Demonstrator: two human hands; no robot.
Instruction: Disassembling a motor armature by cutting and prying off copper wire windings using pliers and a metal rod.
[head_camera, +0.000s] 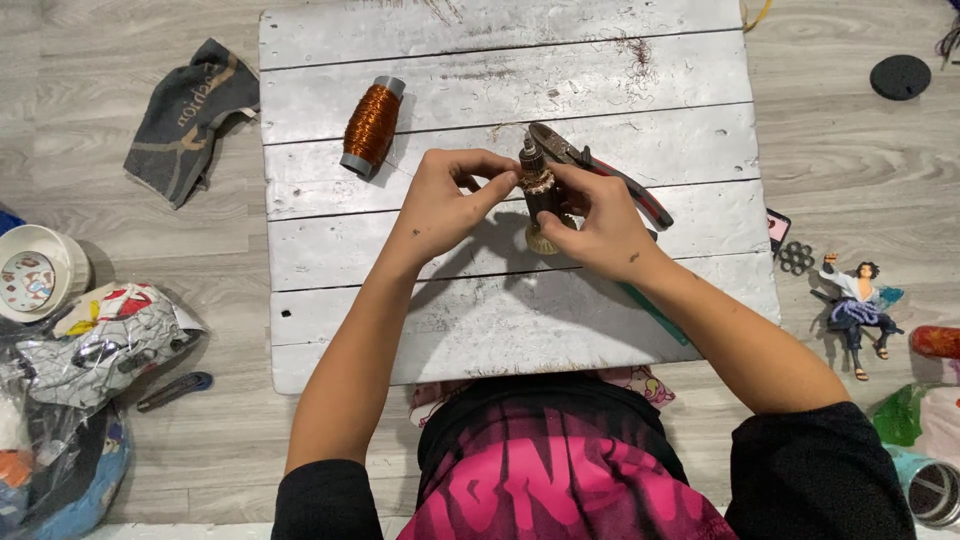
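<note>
Both sets of fingers closed around a small motor armature (541, 196), held upright just above the white plank worktop (500, 320), near its centre. Left hand (445, 205): thumb and forefinger pinched at the armature's upper left side, at the copper winding band; other fingers curled in. Right hand (597, 228): fingers wrapped round the armature's right side and lower body, thumb across the front. Shaft tip sticks up above both hands; pale base end shows below the right hand's fingers. Can't tell if a wire strand runs between the fingers, too fine to see.

Just behind the hands: pliers (600, 175) with red-black handles lying diagonally on the worktop, jaws next to the armature top, handles running toward the right edge. Spool of copper wire (372, 126) lies on the worktop, up-left of the left hand, apart from it. Green flat strip (655, 312) pokes out under the right forearm.

Worktop sits on a grey wood-look floor (850, 150). On the floor, left: dark towel (190, 115), white bowl (35, 270), printed plastic bag (110, 345), small blue tool (175, 390). Right: black round disc (900, 77), small figurine (858, 310), small black flower-shaped part (796, 258). Person wears black sleeves and a pink-black top.
</note>
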